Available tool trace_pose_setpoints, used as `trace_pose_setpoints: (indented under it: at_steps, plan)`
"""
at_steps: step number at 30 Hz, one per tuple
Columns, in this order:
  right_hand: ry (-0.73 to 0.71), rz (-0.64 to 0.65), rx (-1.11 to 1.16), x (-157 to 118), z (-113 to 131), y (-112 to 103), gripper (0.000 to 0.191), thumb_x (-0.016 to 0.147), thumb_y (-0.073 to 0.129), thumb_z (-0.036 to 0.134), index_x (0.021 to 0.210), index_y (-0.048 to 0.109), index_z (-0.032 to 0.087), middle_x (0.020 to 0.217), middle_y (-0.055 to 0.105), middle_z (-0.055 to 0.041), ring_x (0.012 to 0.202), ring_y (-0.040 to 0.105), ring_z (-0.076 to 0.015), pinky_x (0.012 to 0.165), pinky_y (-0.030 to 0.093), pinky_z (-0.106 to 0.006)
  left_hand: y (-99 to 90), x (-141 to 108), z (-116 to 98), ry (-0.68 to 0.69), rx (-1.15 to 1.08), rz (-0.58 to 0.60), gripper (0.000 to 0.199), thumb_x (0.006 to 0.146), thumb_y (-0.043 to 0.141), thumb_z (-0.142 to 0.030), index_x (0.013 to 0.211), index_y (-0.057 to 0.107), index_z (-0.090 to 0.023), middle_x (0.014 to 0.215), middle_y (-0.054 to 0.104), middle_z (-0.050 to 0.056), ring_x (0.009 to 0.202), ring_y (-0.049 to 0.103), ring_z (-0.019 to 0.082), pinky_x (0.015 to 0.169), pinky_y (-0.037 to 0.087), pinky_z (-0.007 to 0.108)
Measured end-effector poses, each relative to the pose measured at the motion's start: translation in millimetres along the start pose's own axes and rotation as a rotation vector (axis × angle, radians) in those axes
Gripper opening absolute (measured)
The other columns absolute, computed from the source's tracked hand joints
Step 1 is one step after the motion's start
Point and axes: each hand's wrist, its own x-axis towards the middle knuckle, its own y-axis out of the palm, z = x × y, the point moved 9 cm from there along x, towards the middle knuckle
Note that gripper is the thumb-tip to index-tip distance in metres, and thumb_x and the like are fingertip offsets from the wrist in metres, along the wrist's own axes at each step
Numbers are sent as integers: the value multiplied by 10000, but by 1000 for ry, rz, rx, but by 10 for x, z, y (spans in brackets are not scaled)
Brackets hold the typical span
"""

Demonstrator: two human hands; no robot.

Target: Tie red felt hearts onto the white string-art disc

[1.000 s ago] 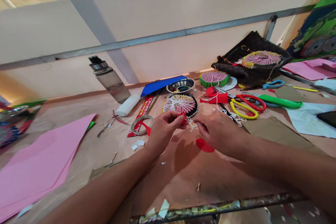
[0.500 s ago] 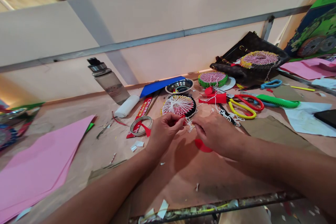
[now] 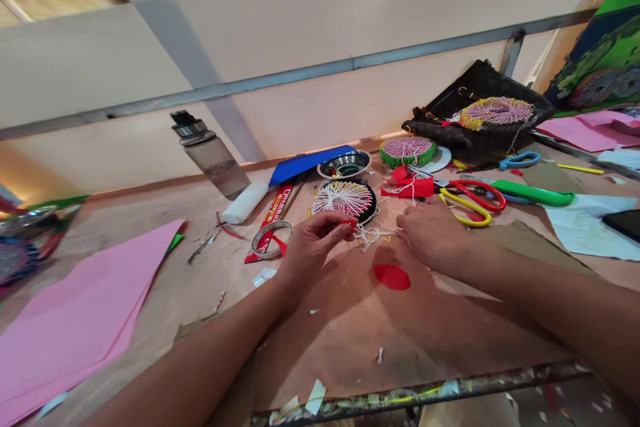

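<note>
Between thumb and fingers, my left hand (image 3: 314, 241) pinches a small red piece (image 3: 350, 222), with loose white string (image 3: 369, 235) trailing from it. My right hand (image 3: 434, 235) is closed, its fingers curled down; the string's end runs up to its fingertips, which are partly hidden. Just beyond my left hand lies a round string-wound disc (image 3: 343, 200) with a black rim and white, red and yellow threads. A red paper oval (image 3: 393, 277) rests on the table below my hands.
Red-and-yellow-handled scissors (image 3: 470, 203) and red scraps (image 3: 407, 187) lie past my right hand. A tape roll (image 3: 271, 240), metal bowl (image 3: 345, 164), water bottle (image 3: 215, 157) and pink sheets (image 3: 95, 307) are leftward. A green-rimmed disc (image 3: 407, 151) and dark bag (image 3: 450, 137) stand behind.
My right hand has moved right, away from the left, and the white string between them shows more. The red oval is more fully uncovered. My left hand keeps its pinch.
</note>
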Motion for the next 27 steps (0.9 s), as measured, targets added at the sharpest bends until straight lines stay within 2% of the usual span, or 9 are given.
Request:
trace_pose_setpoints:
  at_steps: [2,4,7,9,12,16,21,24,27]
  plan:
    - [-68,-223,113,-38,61,-184,190,823,548,224,934,685,153,1025,662,-157,987,576,-314,808,395,-455,52,-21,-84,89,91,40,115,775,666,-263,826,684,-162,869,696,60,780,657,172,738,537,304]
    - [-168,-395,352,-108,128,-338,205,837,545,214,1003,663,198,1091,649,-98,1023,564,-241,832,419,-392,105,-50,-172,190,204,70,69,784,656,-231,804,689,-174,871,700,60,812,653,171,764,527,299]
    - [-342,-442,668,-158,251,-388,167,854,530,185,948,668,195,920,685,-40,844,594,-130,755,450,-269,179,-95,-260,320,355,110,56,798,641,-200,797,696,-190,882,708,60,828,651,162,786,517,295]
    - [-417,-467,736,-172,303,-384,135,838,556,169,898,675,191,851,686,-27,782,588,-114,728,449,-251,210,-112,-271,364,407,133,62,803,637,-199,804,699,-196,910,710,63,835,652,161,785,517,296]
    - [-486,-516,747,-184,325,-378,109,820,584,165,862,680,194,849,688,-28,773,580,-114,722,445,-256,207,-104,-235,361,410,132,54,799,643,-212,793,695,-195,922,713,64,835,656,163,776,519,292]
    - [-528,-495,740,-190,335,-387,135,835,551,159,860,680,192,859,674,-40,780,567,-116,722,438,-258,176,-66,-120,234,346,114,61,792,645,-235,797,694,-198,904,718,62,813,664,177,755,527,299]
    - [-463,-323,723,-144,364,-294,114,782,552,142,837,643,180,857,649,-37,779,538,-124,708,415,-257,196,-64,-40,95,297,129,85,787,642,-265,776,699,-203,889,720,66,818,662,194,743,524,301]
    - [-376,-270,801,-96,320,-237,93,717,549,106,758,605,169,779,622,-18,738,523,-117,674,405,-242,190,-64,-78,106,276,115,86,783,642,-264,766,701,-205,898,718,66,827,658,197,761,518,311]
    - [-280,-257,965,-43,240,-205,93,706,519,99,737,581,161,738,590,-1,689,514,-97,631,402,-221,139,-62,-189,199,306,58,57,766,661,-251,749,702,-216,905,713,57,831,653,193,786,512,317]
